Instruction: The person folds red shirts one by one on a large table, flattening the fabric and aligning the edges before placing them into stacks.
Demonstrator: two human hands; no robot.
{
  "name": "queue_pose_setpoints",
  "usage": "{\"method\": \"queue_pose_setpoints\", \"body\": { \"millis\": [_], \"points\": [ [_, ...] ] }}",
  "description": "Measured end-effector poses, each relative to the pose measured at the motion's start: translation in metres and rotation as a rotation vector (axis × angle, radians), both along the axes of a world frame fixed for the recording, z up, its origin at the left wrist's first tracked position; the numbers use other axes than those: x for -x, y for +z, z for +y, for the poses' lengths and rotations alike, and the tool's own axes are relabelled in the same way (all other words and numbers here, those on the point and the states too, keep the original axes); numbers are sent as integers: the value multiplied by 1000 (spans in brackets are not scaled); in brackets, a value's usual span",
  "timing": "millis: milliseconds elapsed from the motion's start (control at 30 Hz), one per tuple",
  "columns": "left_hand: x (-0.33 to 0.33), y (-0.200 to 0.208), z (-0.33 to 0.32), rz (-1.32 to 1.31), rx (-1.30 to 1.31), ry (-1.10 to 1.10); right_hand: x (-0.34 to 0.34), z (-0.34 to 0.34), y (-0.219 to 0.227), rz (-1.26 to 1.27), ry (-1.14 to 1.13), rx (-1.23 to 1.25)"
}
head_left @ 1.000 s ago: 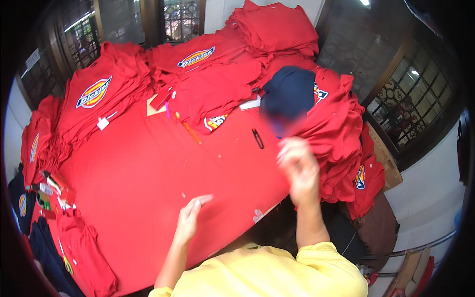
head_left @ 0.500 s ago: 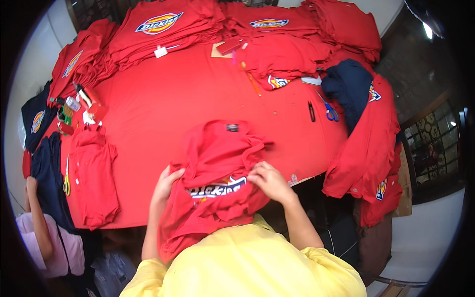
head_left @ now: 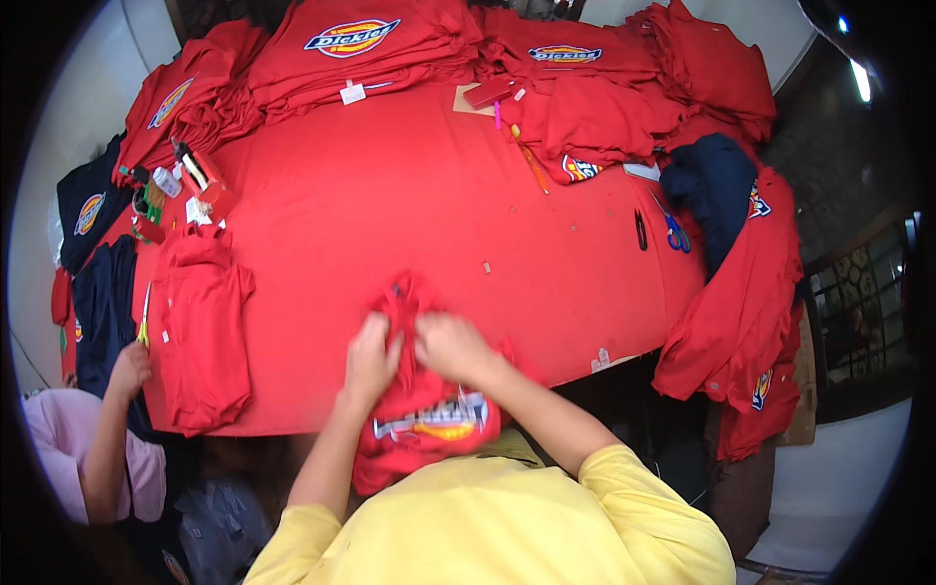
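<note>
A red printed shirt [head_left: 425, 421] hangs bunched over the near table edge, close in front of me. Its logo print faces up, and its upper part is gathered into a narrow fold on the tabletop. My left hand [head_left: 372, 357] is closed around the fabric on one side of this fold. Close beside it, my right hand [head_left: 450, 343] grips the other side, its fingers slightly blurred. Parts of the shirt under both hands are hidden.
Red shirt stacks [head_left: 361, 73] line the far side of the red-covered table [head_left: 322, 205]. Blue-handled scissors [head_left: 677, 234] and black thread snips [head_left: 641, 230] lie right. Folded red garment [head_left: 202, 331] lies left; there a co-worker's hand [head_left: 130, 370] is at yellow-handled scissors [head_left: 143, 330].
My hands have come together from the shirt's two sides, bunching its upper part between them. The co-worker's hand has moved right to the yellow-handled scissors. The whole view has shifted slightly.
</note>
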State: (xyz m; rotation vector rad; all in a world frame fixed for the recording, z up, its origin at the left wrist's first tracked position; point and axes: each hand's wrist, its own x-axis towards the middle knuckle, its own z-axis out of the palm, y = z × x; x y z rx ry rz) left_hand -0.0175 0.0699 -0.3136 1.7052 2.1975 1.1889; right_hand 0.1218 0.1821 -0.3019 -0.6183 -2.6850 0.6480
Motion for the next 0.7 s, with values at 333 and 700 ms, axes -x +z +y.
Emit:
{"method": "queue_pose_setpoints", "body": {
  "millis": [333, 700],
  "points": [
    [3, 75, -173, -1471, -399, 75, -202, 1, 58, 785, -325, 1499],
    [11, 99, -142, -1220, -242, -157, -219, 6, 72, 682, 227, 1609]
  ]
}}
